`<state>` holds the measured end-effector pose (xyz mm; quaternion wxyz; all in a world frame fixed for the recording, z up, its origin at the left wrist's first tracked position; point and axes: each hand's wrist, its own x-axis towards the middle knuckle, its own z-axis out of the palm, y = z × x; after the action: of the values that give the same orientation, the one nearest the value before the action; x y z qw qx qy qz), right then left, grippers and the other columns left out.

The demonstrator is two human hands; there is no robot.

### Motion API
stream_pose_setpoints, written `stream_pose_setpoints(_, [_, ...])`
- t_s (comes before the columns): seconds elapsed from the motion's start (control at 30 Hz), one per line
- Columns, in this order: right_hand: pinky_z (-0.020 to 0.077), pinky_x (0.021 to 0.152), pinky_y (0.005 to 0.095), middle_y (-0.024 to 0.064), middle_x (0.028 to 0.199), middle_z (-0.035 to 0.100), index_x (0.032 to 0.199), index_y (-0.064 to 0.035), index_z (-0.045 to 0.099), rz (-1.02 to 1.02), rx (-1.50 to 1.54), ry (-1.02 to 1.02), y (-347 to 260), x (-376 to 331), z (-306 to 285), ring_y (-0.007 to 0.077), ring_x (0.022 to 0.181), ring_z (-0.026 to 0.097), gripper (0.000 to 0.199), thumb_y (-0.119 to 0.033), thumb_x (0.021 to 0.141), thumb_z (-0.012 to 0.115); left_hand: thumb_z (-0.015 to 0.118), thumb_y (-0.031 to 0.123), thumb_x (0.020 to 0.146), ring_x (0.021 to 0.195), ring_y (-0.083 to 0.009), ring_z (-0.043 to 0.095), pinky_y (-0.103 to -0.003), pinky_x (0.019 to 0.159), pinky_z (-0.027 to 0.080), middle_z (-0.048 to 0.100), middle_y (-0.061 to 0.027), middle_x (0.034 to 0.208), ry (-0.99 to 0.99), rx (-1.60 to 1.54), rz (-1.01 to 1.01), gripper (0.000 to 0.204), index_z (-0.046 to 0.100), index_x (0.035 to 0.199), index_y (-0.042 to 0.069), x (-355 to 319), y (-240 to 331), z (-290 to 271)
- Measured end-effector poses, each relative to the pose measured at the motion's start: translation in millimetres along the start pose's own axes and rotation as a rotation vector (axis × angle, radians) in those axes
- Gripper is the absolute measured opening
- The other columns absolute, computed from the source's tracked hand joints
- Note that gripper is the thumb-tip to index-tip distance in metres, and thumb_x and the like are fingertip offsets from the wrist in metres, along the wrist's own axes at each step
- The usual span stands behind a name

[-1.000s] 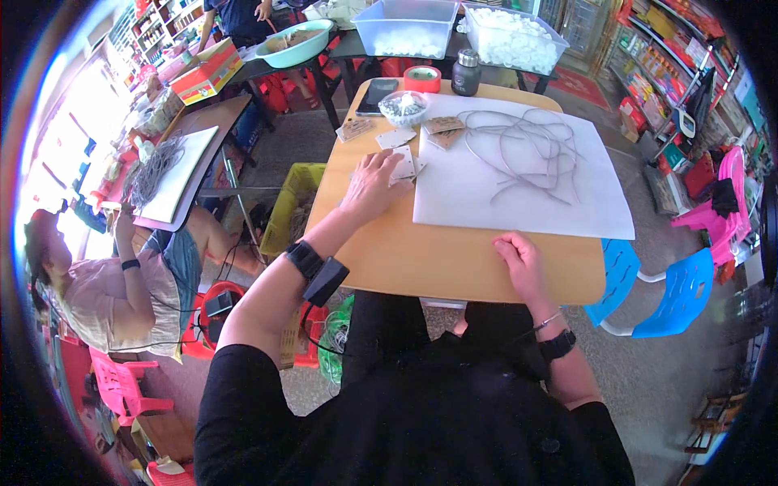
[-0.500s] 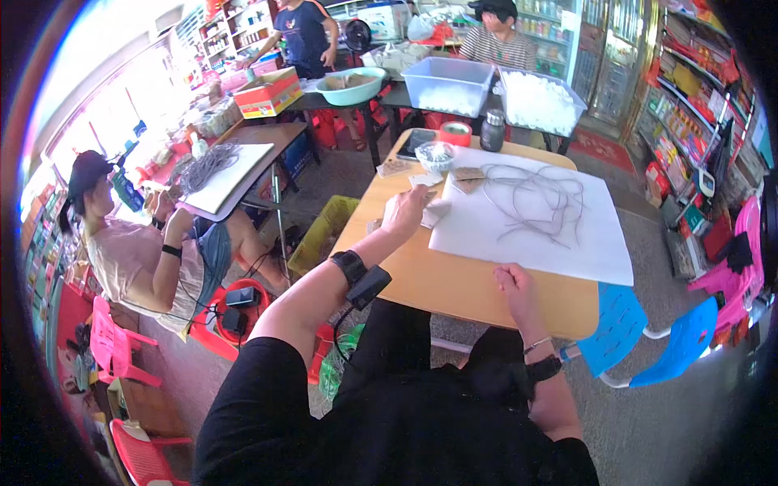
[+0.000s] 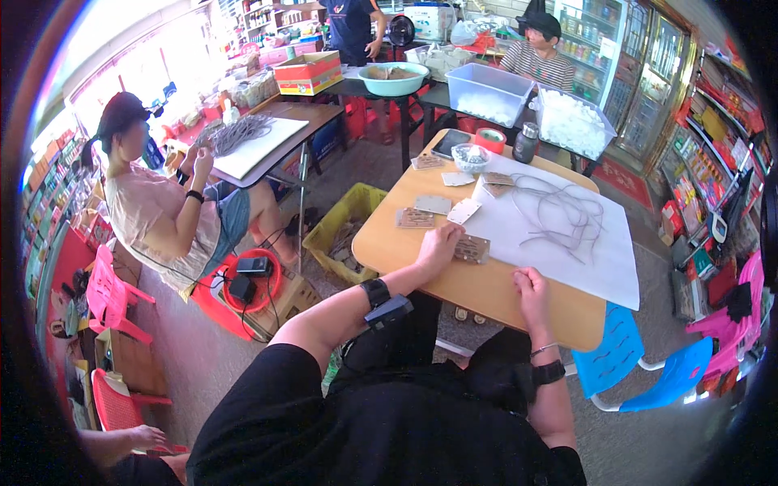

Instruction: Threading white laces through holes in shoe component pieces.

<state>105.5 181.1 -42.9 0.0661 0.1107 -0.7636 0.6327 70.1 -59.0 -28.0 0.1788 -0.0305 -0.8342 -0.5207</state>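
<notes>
Pinching hand: the left hand (image 3: 440, 248) is gripping a brown patterned card (image 3: 472, 250) at its left side, between thumb and fingers.
Place of this card: it is sitting at the near left corner of the white sheet (image 3: 596, 271); whether it is touching the wooden table (image 3: 387, 253), I cannot tell.
Curled hand: the right hand (image 3: 531, 292) is folding its fingers into a loose fist, above the table, near the sheet's near edge; what is inside the palm, I cannot tell.
Cards beyond the left hand: a second brown card (image 3: 415, 218) and two pale cards (image 3: 433, 204) are lying close together.
Farther cards: one more pale card (image 3: 456, 179) and a third brown card (image 3: 427, 163) are resting on the wood.
Grey cord (image 3: 559, 200): it is spreading in loose loops over the sheet.
Clear bowl (image 3: 472, 158): it is standing near a red tape roll (image 3: 490, 139) and a dark bottle (image 3: 526, 143).
</notes>
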Motion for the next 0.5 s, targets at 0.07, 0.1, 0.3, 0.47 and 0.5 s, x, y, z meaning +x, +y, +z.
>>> stream_pose_setpoints(0.07, [0.0389, 0.059, 0.0215, -0.0038, 0.07, 0.051, 0.089, -0.0012, 0.061, -0.01, -0.008, 0.009, 1.9, -0.9, -0.7, 0.0058, 0.064, 0.045, 0.016, -0.016, 0.088, 0.056, 0.053, 0.022, 0.089, 0.084, -0.0329, 0.064, -0.038, 0.075, 0.049, 0.065, -0.0194, 0.088, 0.026, -0.03, 0.014, 0.023, 0.064, 0.098, 0.003, -2.9, -1.5, 0.4])
stream_pose_setpoints(0.1, [0.0388, 0.06, 0.0216, -0.0037, 0.07, 0.051, 0.089, -0.0014, 0.061, -0.019, -0.029, 0.004, 2.3, 1.2, -2.7, 0.0057, 0.065, 0.045, 0.016, -0.016, 0.088, 0.056, 0.053, 0.022, 0.089, 0.084, -0.0329, 0.064, -0.038, 0.075, 0.049, 0.065, -0.0194, 0.088, 0.027, -0.032, 0.005, 0.023, 0.064, 0.098, 0.003, -1.6, -2.7, -0.9])
stream_pose_setpoints(0.3, [0.039, 0.061, 0.0218, -0.0032, 0.071, 0.053, 0.088, -0.0019, 0.061, 0.029, -0.101, 0.014, -14.2, -3.0, -2.6, 0.0054, 0.067, 0.046, 0.017, -0.018, 0.089, 0.055, 0.058, 0.024, 0.086, 0.084, -0.0297, 0.064, -0.037, 0.075, 0.049, 0.066, -0.0158, 0.089, -0.071, -0.068, -0.019, 0.025, 0.063, 0.1, 0.005, -5.1, 3.2, -1.6])
stream_pose_setpoints(0.47, [0.0405, 0.063, 0.0221, -0.0028, 0.072, 0.055, 0.088, -0.002, 0.062, 0.05, -0.092, 0.022, -16.5, -5.0, -1.2, 0.0058, 0.069, 0.048, 0.018, -0.019, 0.089, 0.055, 0.062, 0.022, 0.084, 0.076, -0.0222, 0.064, -0.032, 0.07, 0.049, 0.066, -0.012, 0.086, -0.107, -0.01, 0.027, 0.023, 0.063, 0.101, 0.006, -3.3, -8.0, 3.1])
stream_pose_setpoints(0.5, [0.0379, 0.06, 0.0205, -0.005, 0.069, 0.052, 0.087, -0.0029, 0.062, 0.05, -0.094, 0.029, -18.9, -5.1, -0.8, 0.0042, 0.066, 0.045, 0.017, -0.018, 0.089, 0.055, 0.062, 0.022, 0.084, 0.076, -0.0222, 0.064, -0.032, 0.07, 0.049, 0.066, -0.012, 0.086, -0.115, -0.022, 0.032, 0.023, 0.063, 0.101, 0.006, -3.2, -9.7, 3.4])
